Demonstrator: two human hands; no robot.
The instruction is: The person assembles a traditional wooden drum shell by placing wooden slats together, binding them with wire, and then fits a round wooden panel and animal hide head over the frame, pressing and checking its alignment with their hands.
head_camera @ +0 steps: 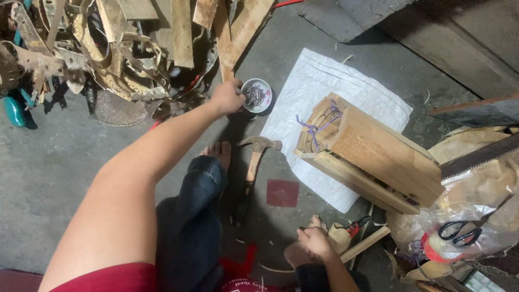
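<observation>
The left hand (226,97) reaches far forward, its arm stretched out over the concrete floor (59,157). Its fingers are curled loosely at the rim of a small white bowl (257,95) that holds a heap of dark nails (254,96); whether a nail is pinched between them cannot be told. The bowl sits on the floor, just beside a white sack (335,86) and near a pile of wood scraps (135,48).

The right hand (313,242) lies low, close to the body, fingers folded into a loose fist near a foot; what it holds, if anything, cannot be told.

A hammer (254,162) lies on the floor between the hands, head toward the bowl. A wooden box (378,151) rests on the sack, and a saw (478,157) touches its far end. Scissors (459,232) lie to the right.
</observation>
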